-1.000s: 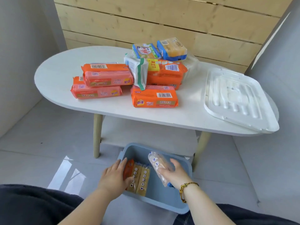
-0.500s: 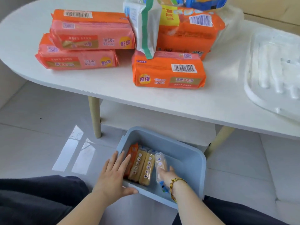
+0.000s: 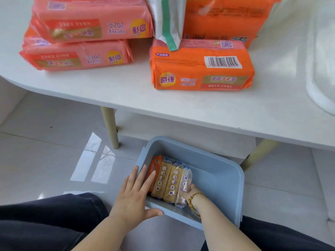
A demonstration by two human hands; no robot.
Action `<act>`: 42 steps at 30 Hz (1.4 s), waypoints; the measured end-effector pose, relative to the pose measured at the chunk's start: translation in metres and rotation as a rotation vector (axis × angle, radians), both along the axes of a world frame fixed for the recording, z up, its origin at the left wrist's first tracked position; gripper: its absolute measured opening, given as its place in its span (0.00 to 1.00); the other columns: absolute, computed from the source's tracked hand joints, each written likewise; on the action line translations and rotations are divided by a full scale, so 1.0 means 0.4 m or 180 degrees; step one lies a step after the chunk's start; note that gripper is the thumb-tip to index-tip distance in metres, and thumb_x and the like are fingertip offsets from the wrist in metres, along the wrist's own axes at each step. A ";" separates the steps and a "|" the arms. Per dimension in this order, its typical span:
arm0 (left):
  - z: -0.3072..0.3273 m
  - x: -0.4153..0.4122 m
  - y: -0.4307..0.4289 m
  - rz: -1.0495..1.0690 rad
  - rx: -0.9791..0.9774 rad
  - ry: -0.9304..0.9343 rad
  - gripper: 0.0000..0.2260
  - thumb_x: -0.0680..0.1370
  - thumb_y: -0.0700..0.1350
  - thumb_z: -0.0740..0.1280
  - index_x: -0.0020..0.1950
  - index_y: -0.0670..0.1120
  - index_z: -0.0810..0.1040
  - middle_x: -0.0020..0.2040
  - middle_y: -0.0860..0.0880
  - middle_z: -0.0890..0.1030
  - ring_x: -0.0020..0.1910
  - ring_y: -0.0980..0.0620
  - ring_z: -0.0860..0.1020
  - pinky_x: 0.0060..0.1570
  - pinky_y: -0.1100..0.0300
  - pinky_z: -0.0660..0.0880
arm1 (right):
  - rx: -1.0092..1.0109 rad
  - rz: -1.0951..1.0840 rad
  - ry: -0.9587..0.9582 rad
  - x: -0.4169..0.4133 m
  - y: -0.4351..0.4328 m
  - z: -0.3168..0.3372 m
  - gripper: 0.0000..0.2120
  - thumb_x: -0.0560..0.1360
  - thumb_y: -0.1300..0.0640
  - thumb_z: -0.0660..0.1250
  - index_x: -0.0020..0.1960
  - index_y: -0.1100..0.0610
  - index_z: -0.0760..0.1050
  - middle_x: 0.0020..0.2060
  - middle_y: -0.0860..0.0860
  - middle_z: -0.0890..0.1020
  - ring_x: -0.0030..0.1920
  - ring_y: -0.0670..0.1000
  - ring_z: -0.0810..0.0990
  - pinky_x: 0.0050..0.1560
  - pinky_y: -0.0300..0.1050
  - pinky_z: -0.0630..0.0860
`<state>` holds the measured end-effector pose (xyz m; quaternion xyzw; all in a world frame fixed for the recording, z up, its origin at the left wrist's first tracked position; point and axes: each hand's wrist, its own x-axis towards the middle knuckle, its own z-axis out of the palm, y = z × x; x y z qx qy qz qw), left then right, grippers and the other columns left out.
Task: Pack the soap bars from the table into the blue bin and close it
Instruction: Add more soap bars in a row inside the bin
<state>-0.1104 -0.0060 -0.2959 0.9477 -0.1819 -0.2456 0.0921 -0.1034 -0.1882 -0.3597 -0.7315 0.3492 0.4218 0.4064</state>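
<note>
Below, left hand (image 3: pixel 134 198) fingers straight over blue bin (image 3: pixel 217 171) rim, right hand (image 3: pixel 189 193) gripping clear-wrapped soap bar (image 3: pixel 184 180), packed bars (image 3: pixel 168 180) between.

The forearms (image 3: pixel 220 225) are bare; a gold-and-dark braided bracelet (image 3: pixel 192 202) rings the right wrist; dark navy trousers (image 3: pixel 47 223) cover the legs

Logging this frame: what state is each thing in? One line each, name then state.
blue bin: lidless, on the floor, partly filled.
orange soap bar: on edge against the bin's left wall.
tan soap bars: two, on edge.
clear-wrapped soap bar: on edge, end of the row.
left hand: fingers straight, resting on the bin rim.
right hand: grips the clear-wrapped soap bar.
orange packs: on the table, unpacked.
white lid: on the table.
</note>
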 end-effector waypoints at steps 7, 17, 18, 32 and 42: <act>0.018 0.003 -0.004 -0.0035 0.0241 -0.0133 0.41 0.66 0.74 0.48 0.72 0.54 0.43 0.74 0.47 0.41 0.70 0.41 0.39 0.72 0.46 0.54 | -0.0255 0.0456 0.0084 -0.008 -0.018 0.053 0.21 0.79 0.55 0.57 0.69 0.62 0.63 0.66 0.56 0.72 0.62 0.54 0.73 0.65 0.43 0.68; 0.197 0.030 -0.037 -0.0028 -0.0467 -0.0637 0.25 0.79 0.54 0.55 0.74 0.54 0.51 0.77 0.53 0.48 0.75 0.54 0.49 0.73 0.58 0.44 | -0.0329 0.0640 -0.0454 0.014 -0.066 0.306 0.18 0.80 0.65 0.53 0.69 0.64 0.64 0.68 0.60 0.70 0.68 0.57 0.70 0.66 0.46 0.68; 0.240 0.027 -0.045 -0.0054 -0.0658 -0.0823 0.23 0.79 0.52 0.55 0.73 0.54 0.54 0.77 0.54 0.50 0.75 0.55 0.52 0.72 0.60 0.46 | -0.0145 0.0553 -0.0506 0.007 -0.058 0.345 0.18 0.80 0.65 0.52 0.69 0.61 0.64 0.67 0.59 0.71 0.67 0.56 0.71 0.64 0.45 0.69; 0.548 0.109 0.020 -0.0082 -0.1025 -0.2274 0.16 0.74 0.47 0.62 0.59 0.42 0.77 0.61 0.39 0.78 0.59 0.38 0.77 0.59 0.41 0.71 | 0.0069 0.0647 -0.2852 0.055 -0.101 0.891 0.09 0.78 0.66 0.55 0.49 0.57 0.73 0.37 0.47 0.79 0.35 0.44 0.78 0.34 0.30 0.76; 0.491 0.136 0.014 0.0042 -0.0331 -0.2040 0.31 0.78 0.59 0.38 0.61 0.48 0.76 0.60 0.45 0.80 0.60 0.41 0.76 0.62 0.49 0.53 | -0.2178 0.0269 -0.3602 0.401 -0.081 0.944 0.28 0.72 0.50 0.67 0.68 0.57 0.65 0.66 0.57 0.70 0.66 0.57 0.69 0.65 0.46 0.66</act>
